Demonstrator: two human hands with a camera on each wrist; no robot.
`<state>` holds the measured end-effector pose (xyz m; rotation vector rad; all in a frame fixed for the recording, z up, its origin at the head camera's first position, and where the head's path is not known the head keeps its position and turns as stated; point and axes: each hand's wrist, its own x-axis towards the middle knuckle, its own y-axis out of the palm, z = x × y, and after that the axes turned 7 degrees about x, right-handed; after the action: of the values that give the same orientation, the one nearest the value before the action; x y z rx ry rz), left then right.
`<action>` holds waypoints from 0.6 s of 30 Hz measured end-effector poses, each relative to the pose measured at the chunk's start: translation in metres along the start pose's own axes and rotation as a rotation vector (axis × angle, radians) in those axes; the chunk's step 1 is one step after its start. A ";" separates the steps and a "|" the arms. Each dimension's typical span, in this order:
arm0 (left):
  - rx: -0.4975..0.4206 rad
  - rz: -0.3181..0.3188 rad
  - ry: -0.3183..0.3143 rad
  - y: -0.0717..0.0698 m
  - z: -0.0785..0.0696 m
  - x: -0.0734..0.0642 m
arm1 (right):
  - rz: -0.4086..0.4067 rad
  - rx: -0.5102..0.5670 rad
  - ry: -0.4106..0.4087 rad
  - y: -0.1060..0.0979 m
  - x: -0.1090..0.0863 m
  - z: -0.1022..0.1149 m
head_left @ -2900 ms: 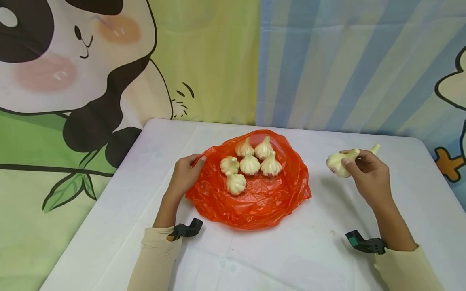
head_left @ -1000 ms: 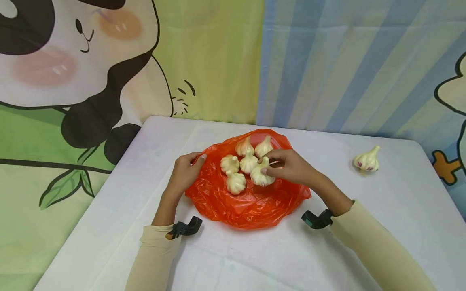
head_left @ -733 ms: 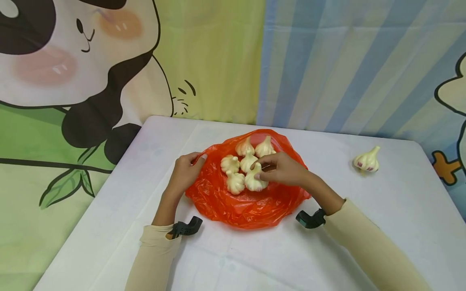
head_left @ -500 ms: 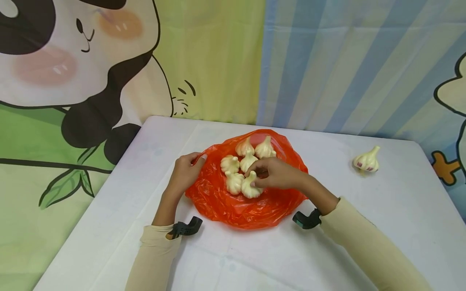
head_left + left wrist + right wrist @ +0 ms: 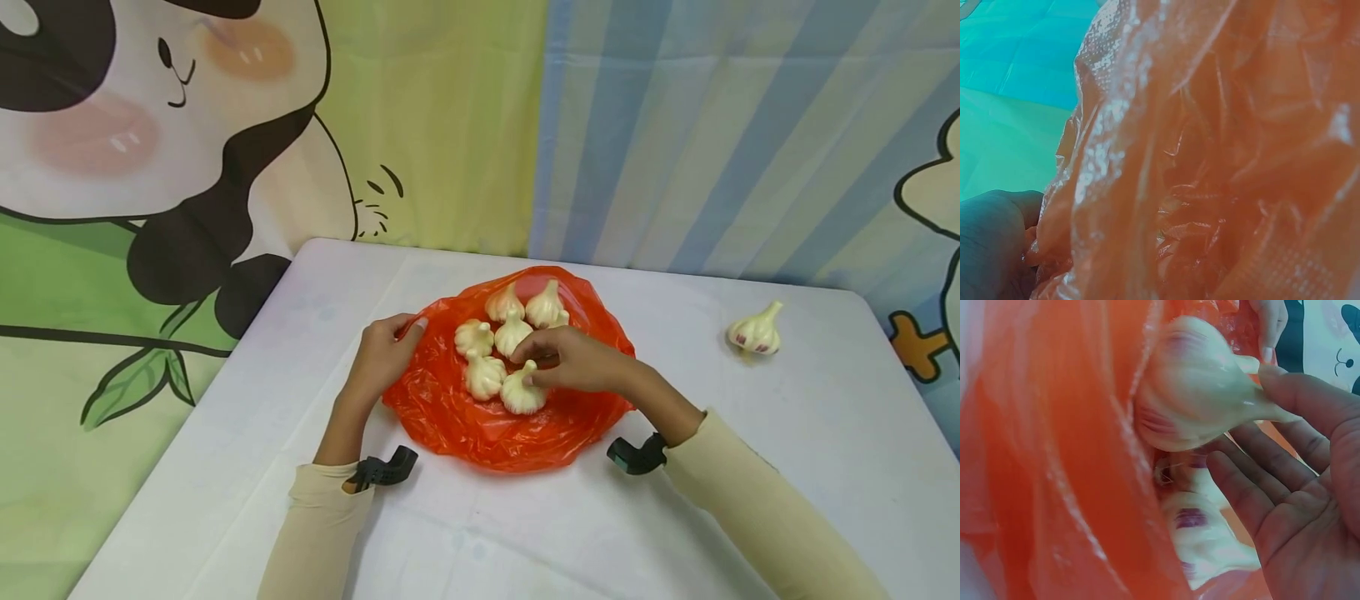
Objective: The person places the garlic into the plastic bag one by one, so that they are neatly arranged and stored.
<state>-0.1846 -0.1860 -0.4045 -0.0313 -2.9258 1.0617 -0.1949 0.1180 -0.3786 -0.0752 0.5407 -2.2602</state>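
An orange-red plastic bag [image 5: 510,433] lies spread on the table with several garlic bulbs on it. My left hand [image 5: 384,354] pinches the bag's left rim between thumb and fingers; in the left wrist view crumpled bag film hides most of that grip. Over the bag's right half is my right hand [image 5: 573,358], its fingers loosely spread and apart from the nearest garlic bulb [image 5: 522,395]. In the right wrist view the thumb touches the neck of that garlic bulb [image 5: 1191,387]. Another garlic bulb [image 5: 483,377] sits just left of it.
Apart from the bag, a single garlic bulb [image 5: 755,330] lies at the table's right. The white table [image 5: 465,533] meets a printed curtain [image 5: 435,125] at its back edge. Black wrist cameras [image 5: 386,468] sit on both forearms.
My right hand came from the right with two garlic bulbs; one now lies on the table. It brought the other onto the bag, lowered it toward the front, and loosened its fingers. My left hand stayed.
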 end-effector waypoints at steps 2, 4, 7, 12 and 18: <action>0.000 0.001 0.001 0.000 0.000 0.000 | -0.024 -0.001 0.001 -0.002 -0.001 0.001; 0.002 0.000 0.002 0.000 0.000 0.000 | -0.047 -0.007 0.002 -0.004 -0.002 0.001; 0.006 -0.002 -0.002 0.001 0.001 0.001 | -0.071 -0.011 -0.015 -0.005 -0.001 0.001; 0.006 -0.001 -0.006 0.001 0.001 0.001 | -0.097 -0.043 -0.022 -0.007 -0.002 0.001; 0.006 -0.001 -0.007 0.001 0.000 0.001 | -0.149 -0.108 -0.004 -0.011 -0.004 0.003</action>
<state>-0.1854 -0.1850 -0.4050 -0.0261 -2.9285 1.0729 -0.1991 0.1257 -0.3709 -0.1797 0.6748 -2.3733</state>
